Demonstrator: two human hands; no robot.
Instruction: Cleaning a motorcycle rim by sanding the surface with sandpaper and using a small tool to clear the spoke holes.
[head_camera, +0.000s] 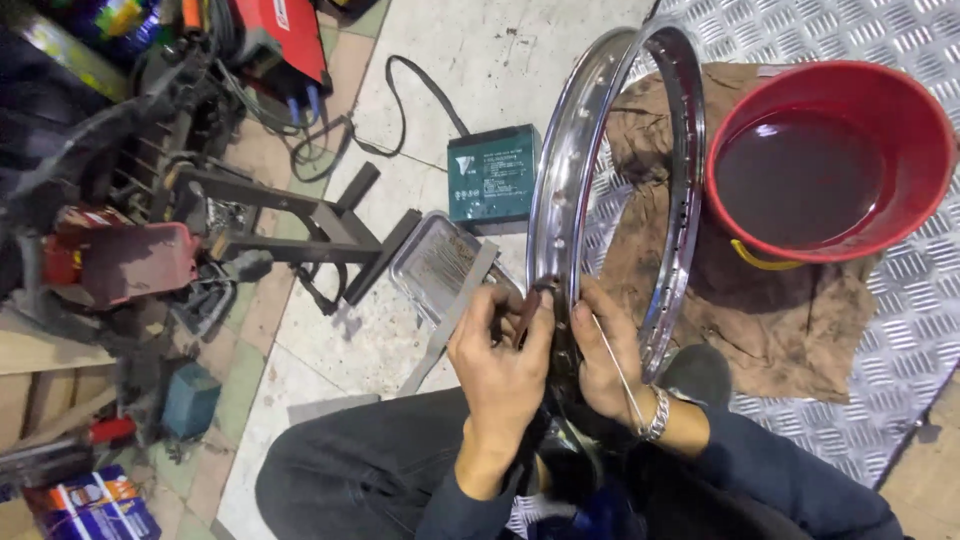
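Our left hand (500, 365) and right hand (603, 360) pinch the chrome wheel rim (560, 200) upright; loosened, it might tip toward the red bucket (900, 110).

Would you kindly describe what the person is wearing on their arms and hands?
Both hands are bare, with no gloves. The left hand comes out of a dark navy long sleeve ending at the wrist. The right hand has a matching dark sleeve pushed further back, and a silver metal chain-link bracelet circles that wrist.
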